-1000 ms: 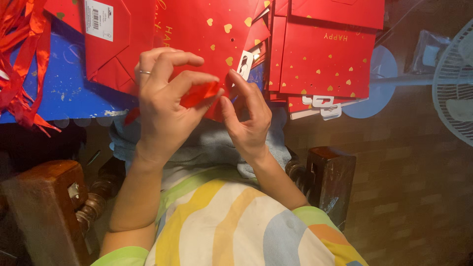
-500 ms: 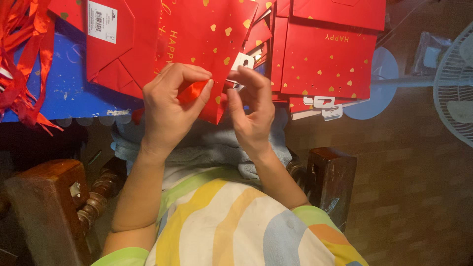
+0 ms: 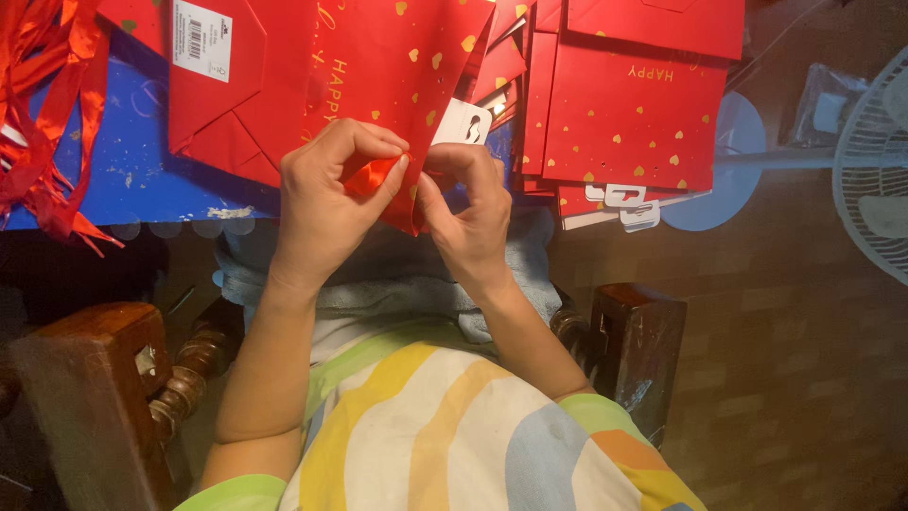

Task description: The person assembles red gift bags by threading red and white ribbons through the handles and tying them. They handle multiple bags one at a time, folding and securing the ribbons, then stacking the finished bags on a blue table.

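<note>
My left hand (image 3: 326, 203) pinches a piece of red ribbon (image 3: 371, 176) between thumb and fingers at the near edge of a flat red paper gift bag (image 3: 378, 66) with gold hearts. My right hand (image 3: 468, 213) pinches the same edge of the bag right beside it, fingertips nearly touching those of the left hand. A white card hang tab (image 3: 463, 123) sticks out just above my right hand. The bag lies on a blue table surface (image 3: 123, 166).
A stack of several more red gift bags (image 3: 629, 104) lies to the right, with white tabs at its near edge. A bundle of red ribbons (image 3: 47, 104) hangs at the far left. Wooden chair arms (image 3: 104, 378) flank my lap. A white fan (image 3: 875, 170) stands at the right.
Both hands have drawn closer together at the bag's edge. The left fingers have curled in over the ribbon, and the right hand has shifted from open fingers to a pinch.
</note>
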